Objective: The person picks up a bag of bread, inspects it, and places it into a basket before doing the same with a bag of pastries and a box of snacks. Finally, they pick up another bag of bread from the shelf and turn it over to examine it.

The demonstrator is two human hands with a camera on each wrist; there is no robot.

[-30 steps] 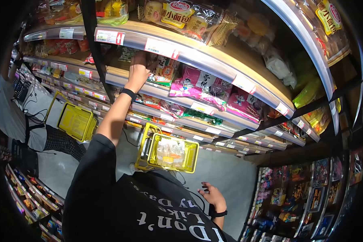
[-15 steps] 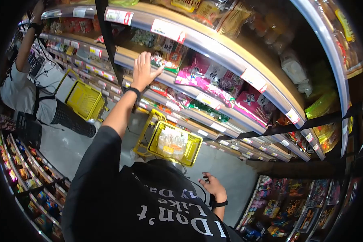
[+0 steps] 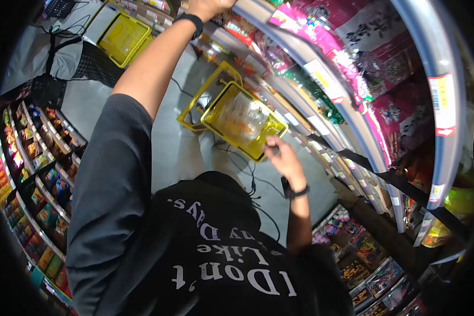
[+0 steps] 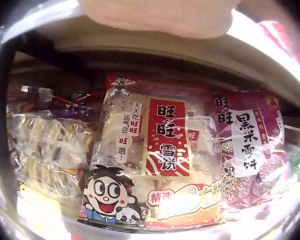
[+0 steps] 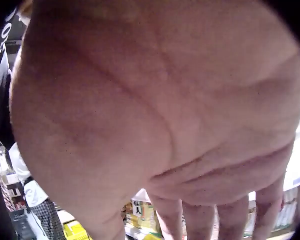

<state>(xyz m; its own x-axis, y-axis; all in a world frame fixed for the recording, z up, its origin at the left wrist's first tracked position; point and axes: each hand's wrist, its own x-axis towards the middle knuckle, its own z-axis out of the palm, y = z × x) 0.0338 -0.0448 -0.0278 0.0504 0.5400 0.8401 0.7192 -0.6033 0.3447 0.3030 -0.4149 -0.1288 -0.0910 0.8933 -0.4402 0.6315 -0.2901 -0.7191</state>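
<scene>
My left hand point(image 3: 209, 6) is at the top edge of the head view beside the shelf front, its fingers out of frame. In the left wrist view the hand's underside hangs above a clear, red-labelled bag of rice crackers point(image 4: 165, 140). A purple bag of black-rice crackers point(image 4: 247, 145) stands to its right, clear-wrapped snacks point(image 4: 50, 145) to its left. My right hand point(image 3: 285, 160) hangs loosely by the yellow basket point(image 3: 271, 143), holding nothing. Its palm point(image 5: 155, 100) fills the right wrist view, fingers extended downward. Clear plastic packs point(image 3: 242, 118) lie inside the basket.
Shelves with price tags point(image 3: 321, 79) curve along the right, holding pink bags point(image 3: 310, 23). Another yellow basket point(image 3: 124, 37) stands at upper left near a person in checkered trousers point(image 3: 97, 66). Cables point(image 3: 268, 184) lie across the floor. Snack racks point(image 3: 42, 137) line the left side.
My left hand has come back from among the shelf packs to the shelf front, now partly cut off. The head view has tilted and turned, and my right hand appears higher, beside the basket.
</scene>
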